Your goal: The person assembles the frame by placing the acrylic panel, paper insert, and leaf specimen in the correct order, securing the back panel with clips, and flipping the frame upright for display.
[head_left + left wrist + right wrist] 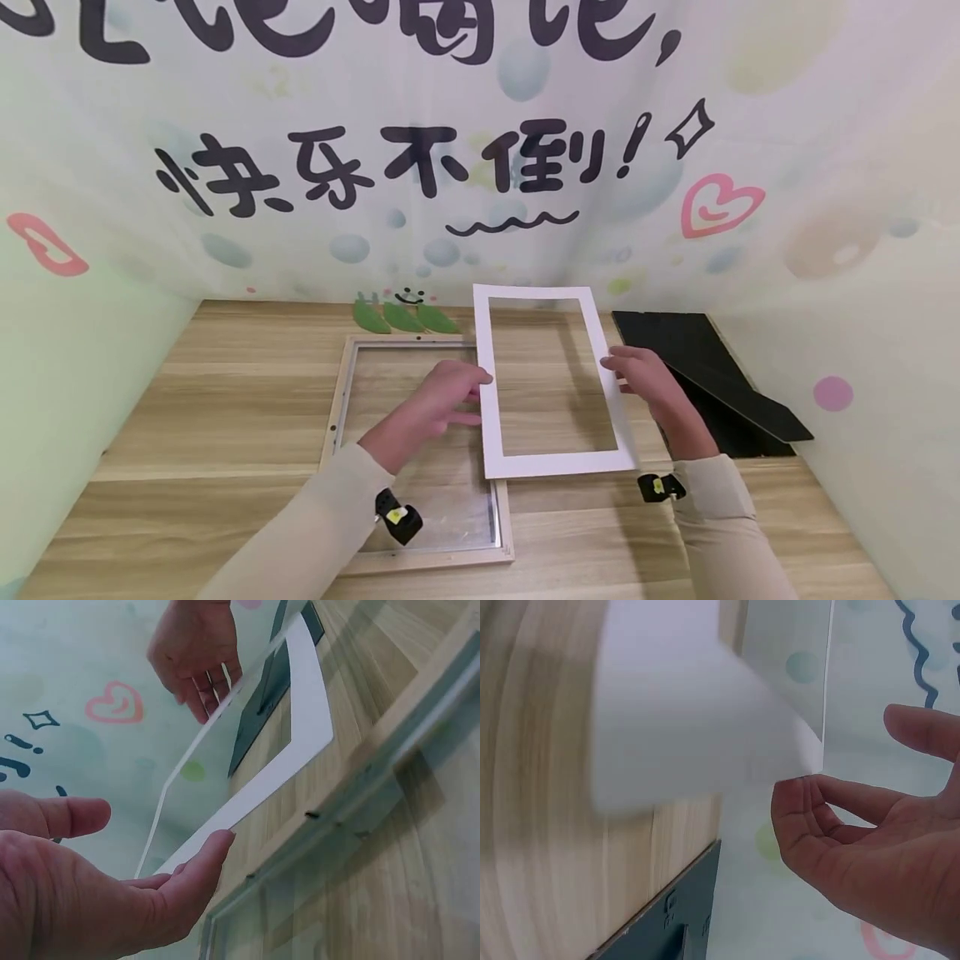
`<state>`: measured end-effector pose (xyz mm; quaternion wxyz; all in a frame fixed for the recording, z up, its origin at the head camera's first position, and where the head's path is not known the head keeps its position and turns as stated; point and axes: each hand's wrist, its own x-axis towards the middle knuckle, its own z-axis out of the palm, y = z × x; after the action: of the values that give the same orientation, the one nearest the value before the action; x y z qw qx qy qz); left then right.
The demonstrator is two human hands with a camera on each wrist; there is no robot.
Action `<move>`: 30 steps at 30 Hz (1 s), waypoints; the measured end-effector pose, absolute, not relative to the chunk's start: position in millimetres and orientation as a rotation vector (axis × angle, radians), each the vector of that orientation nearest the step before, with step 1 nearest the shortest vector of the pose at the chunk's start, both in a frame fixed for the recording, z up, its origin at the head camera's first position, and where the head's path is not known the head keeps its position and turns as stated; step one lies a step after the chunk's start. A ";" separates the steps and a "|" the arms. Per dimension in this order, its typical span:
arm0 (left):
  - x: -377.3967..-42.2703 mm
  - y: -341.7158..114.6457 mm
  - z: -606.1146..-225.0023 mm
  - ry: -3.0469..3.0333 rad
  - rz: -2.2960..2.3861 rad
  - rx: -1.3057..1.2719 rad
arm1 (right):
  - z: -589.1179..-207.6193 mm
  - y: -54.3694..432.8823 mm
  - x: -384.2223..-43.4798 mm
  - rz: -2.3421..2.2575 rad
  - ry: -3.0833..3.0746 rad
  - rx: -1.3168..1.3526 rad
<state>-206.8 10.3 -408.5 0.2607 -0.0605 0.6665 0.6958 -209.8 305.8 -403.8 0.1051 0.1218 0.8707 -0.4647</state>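
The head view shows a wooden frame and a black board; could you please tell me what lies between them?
Between the wooden frame and black board, the head view shows the white mat and the right hand touching it.

A left hand [445, 393] and right hand [648, 377] support a raised white rectangular border [562, 464] by its sides, partly hiding a wooden frame [442, 559] on the bench [217, 400].

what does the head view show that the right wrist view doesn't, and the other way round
Only the head view shows the left hand, the wooden frame and the green leaves on the backdrop.

Only the right wrist view shows the palm side of the right hand.

Both share the white mat, the black board, the wood-grain table and, partly cut off in the wrist view, the pink heart.
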 end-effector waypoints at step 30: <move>-185.9 -107.5 -407.0 2.086 1.569 -0.042 | -417.3 229.7 -197.2 -1.412 2.416 0.013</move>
<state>-185.9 -107.5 -407.0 0.2625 -0.0155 0.7711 0.5799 -197.2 229.7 -417.3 0.1706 0.0046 0.8506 -0.4973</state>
